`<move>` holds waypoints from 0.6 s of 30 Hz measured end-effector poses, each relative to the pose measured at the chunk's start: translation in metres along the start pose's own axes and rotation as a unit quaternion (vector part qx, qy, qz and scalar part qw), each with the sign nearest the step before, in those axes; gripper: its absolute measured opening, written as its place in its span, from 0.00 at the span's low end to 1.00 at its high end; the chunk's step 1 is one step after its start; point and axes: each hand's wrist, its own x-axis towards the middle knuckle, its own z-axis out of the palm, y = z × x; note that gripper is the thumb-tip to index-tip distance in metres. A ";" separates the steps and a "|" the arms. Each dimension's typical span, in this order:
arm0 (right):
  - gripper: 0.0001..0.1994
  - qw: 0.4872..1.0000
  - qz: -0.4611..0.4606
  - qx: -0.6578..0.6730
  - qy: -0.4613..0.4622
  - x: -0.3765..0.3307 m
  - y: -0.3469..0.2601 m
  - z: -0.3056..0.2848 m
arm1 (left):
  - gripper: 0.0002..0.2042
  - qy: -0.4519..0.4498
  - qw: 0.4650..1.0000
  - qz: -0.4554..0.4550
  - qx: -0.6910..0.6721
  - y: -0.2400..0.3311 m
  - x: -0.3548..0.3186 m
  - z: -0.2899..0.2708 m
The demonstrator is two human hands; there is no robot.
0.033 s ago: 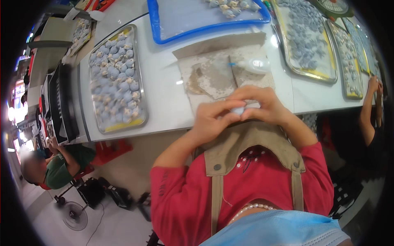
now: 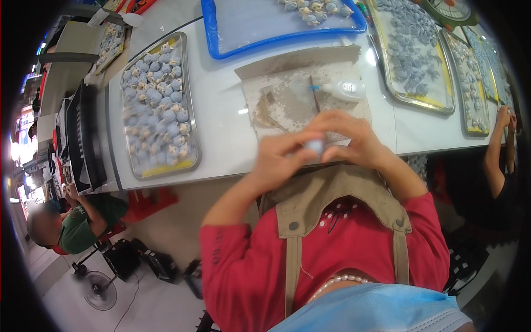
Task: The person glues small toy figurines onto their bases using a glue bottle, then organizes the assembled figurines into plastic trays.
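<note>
A small, rounded pale blue-grey piece [image 2: 314, 146] is between my hands, just in front of the table edge. My left hand [image 2: 279, 157] pinches it between thumb and fingers. Curved around its other side is my right hand [image 2: 357, 138], with the thumb close against the piece and the fingers arched above it. Blur and overlapping fingers hide the exact contact. Beyond my hands lies a stained cardboard sheet [image 2: 287, 77] with a raised back flap. A thin dark stick [image 2: 315, 98] and a clear bottle with a blue tip [image 2: 348, 90] rest on it.
A metal tray [image 2: 193, 141] of small blue-and-cream figures stands on the left. Behind the cardboard is a blue-rimmed tray [image 2: 221, 54] with several figures. Another metal tray [image 2: 451, 105] holds grey-blue pieces at right. People sit at both sides; a floor fan [image 2: 99, 289] stands lower left.
Both hands have shifted slightly and the fingers have parted a little around the small piece. More of its pale surface shows, a bit further left and higher.
</note>
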 end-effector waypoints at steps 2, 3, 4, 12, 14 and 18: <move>0.17 0.978 -0.040 -0.186 0.082 0.007 -0.007 0.002 | 0.16 0.113 0.986 0.040 0.116 -0.001 0.008 -0.034; 0.17 0.978 -0.039 -0.188 0.081 0.006 -0.005 -0.001 | 0.16 0.166 0.948 0.060 0.267 0.004 0.017 -0.061; 0.15 0.968 -0.038 -0.202 0.144 0.004 -0.004 -0.008 | 0.14 0.235 0.891 0.092 0.377 0.000 0.026 -0.088; 0.06 0.892 -0.014 -0.308 0.331 -0.016 0.013 -0.048 | 0.09 0.237 0.716 -0.001 0.657 -0.010 0.105 -0.184; 0.06 0.889 -0.014 -0.304 0.343 -0.017 0.016 -0.050 | 0.08 0.185 0.793 0.051 0.578 -0.006 0.146 -0.154; 0.08 0.876 -0.034 -0.338 0.342 -0.009 0.022 -0.048 | 0.10 0.131 0.824 0.166 0.526 -0.020 0.230 -0.087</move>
